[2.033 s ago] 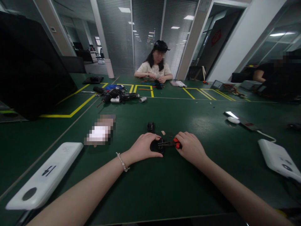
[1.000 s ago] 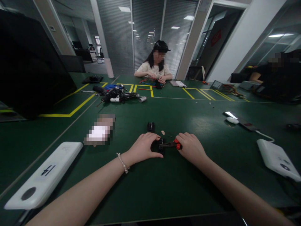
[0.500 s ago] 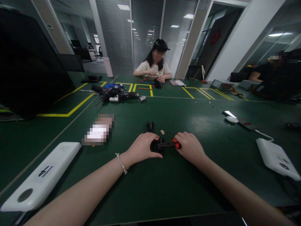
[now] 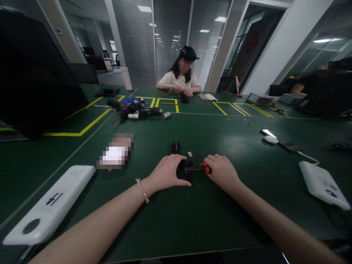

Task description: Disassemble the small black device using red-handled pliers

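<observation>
Red-handled needle-nose pliers [image 4: 195,168] are gripped in my right hand [image 4: 221,169], their jaws reaching left to a small black part [image 4: 187,169]. My left hand [image 4: 168,170] curls round that black part from the left, with thumb and fingers on either side of it; the palm hides some of it. What exactly the jaws pinch is too small to tell. A second small black part [image 4: 175,147] lies just beyond my left hand. Near the pliers are a tan scrap [image 4: 189,154] and a thin dark sliver [image 4: 198,158].
White power banks [image 4: 49,205] flank my arms, left and right [image 4: 324,185]. A blurred phone-like object [image 4: 114,154] lies left. Farther off are a power drill [image 4: 123,110] with tools, a white mouse [image 4: 271,139] and a black monitor [image 4: 35,73]. A person [image 4: 181,75] sits opposite.
Very little differs. The fingers of my left hand have shifted slightly round the black part; the pliers stay at it.
</observation>
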Demonstrator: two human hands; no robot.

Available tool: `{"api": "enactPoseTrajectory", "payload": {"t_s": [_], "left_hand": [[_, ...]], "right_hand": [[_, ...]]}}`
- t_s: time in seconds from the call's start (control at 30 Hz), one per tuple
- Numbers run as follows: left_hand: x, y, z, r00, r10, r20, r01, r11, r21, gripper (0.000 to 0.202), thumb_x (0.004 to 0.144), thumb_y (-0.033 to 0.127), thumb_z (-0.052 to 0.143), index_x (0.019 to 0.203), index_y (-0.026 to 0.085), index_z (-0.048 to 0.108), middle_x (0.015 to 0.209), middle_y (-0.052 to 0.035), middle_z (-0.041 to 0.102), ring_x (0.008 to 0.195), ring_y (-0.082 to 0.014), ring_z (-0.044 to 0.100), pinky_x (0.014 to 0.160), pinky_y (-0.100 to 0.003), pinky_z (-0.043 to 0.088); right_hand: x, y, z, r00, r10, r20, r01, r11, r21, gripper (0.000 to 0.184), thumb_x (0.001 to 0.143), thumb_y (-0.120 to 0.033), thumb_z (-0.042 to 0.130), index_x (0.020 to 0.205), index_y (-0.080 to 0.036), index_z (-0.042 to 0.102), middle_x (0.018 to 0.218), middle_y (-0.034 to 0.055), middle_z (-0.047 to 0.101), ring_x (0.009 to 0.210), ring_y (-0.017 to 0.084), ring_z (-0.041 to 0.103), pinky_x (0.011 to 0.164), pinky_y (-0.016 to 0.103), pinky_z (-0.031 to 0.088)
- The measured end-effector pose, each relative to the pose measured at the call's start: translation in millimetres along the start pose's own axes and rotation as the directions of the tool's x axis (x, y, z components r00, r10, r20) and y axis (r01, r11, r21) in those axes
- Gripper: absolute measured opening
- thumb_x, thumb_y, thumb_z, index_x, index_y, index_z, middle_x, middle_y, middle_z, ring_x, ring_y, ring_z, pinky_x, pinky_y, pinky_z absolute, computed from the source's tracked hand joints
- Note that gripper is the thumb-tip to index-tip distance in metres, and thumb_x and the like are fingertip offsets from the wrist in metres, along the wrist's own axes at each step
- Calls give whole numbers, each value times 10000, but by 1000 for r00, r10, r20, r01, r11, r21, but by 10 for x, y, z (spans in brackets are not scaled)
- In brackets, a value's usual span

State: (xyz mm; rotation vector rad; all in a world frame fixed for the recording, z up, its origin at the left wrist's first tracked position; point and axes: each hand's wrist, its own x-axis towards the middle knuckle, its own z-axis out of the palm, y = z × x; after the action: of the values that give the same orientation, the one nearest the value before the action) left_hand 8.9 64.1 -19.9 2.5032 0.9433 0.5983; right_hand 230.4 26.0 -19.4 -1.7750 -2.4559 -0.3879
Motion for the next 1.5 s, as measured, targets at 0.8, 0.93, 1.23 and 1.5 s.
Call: {"api": "enactPoseTrajectory", "payload": {"t_s": [0.8,0.93,1.23,1.5], "left_hand": [[35,-24,32,1000,28,7,-28,1000,3,600,605,554,638,1097,244,491,1081,-33,538,1009,-247,489,858,-398,371],[28,-27,37,1000,-20,1,20,1000,-23,628,583,553,654,1096,234,481,1081,-46,545,1009,-259,495,859,-411,375],[20,-22,29,999,-51,-6,50,996,-77,576,555,511,695,1009,211,506,1067,-53,563,998,-257,512,863,-417,384],[23,-21,30,998,-56,4,56,997,-61,596,564,533,678,1032,211,498,1083,-56,553,1010,-263,505,862,-427,390]], "right_hand": [[10,-12,-30,1000,-10,-14,9,998,-66,215,681,-134,503,881,-166,579,903,62,588,804,199,484,710,324,344],[-1,8,-23,1000,-14,-28,12,998,-59,211,687,-143,498,882,-168,576,902,58,585,803,196,479,711,324,339],[16,14,-5,1000,-10,-16,9,998,-57,198,675,-141,497,853,-174,576,885,60,590,785,196,486,694,319,343],[17,2,-25,1000,-1,7,1,999,-43,219,671,-143,505,877,-171,575,898,60,587,799,198,485,702,324,347]]}}
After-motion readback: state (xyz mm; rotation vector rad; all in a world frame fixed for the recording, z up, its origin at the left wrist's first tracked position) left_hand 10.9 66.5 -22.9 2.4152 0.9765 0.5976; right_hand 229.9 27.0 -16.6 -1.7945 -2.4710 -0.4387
